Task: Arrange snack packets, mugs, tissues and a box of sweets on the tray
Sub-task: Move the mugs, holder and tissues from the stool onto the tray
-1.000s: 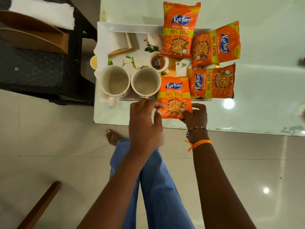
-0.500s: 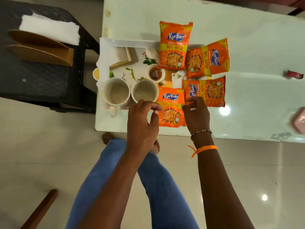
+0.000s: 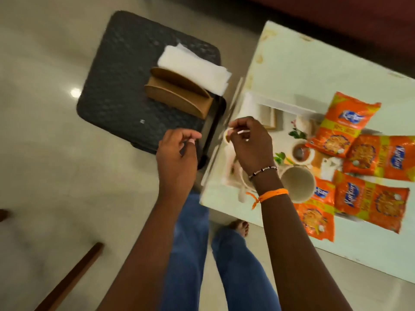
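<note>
Several orange snack packets [image 3: 350, 125] lie on the right half of the white printed tray [image 3: 276, 104]. A cream mug [image 3: 297, 187] stands on the tray's near side; a second mug [image 3: 241, 176] is mostly hidden under my right wrist. A stack of white tissues [image 3: 195, 68] and a brown wooden holder [image 3: 179, 95] sit on the black stool [image 3: 125, 86] to the left. My left hand [image 3: 177, 158] hovers over the stool's near edge, fingers loosely curled and holding nothing. My right hand [image 3: 251, 142] hangs above the tray's left end, fingers loosely curled, nothing in them.
The tray rests on a pale glass table [image 3: 314, 63] whose left edge stands close to the stool. Below are my legs in jeans [image 3: 238, 265], a bare foot [image 3: 239, 226] and a shiny tiled floor. A brown wooden bar [image 3: 74, 272] crosses the lower left.
Both hands left the near snack packet and moved left; the left one is now over the stool, the right over the tray's left end. The view swung left.
</note>
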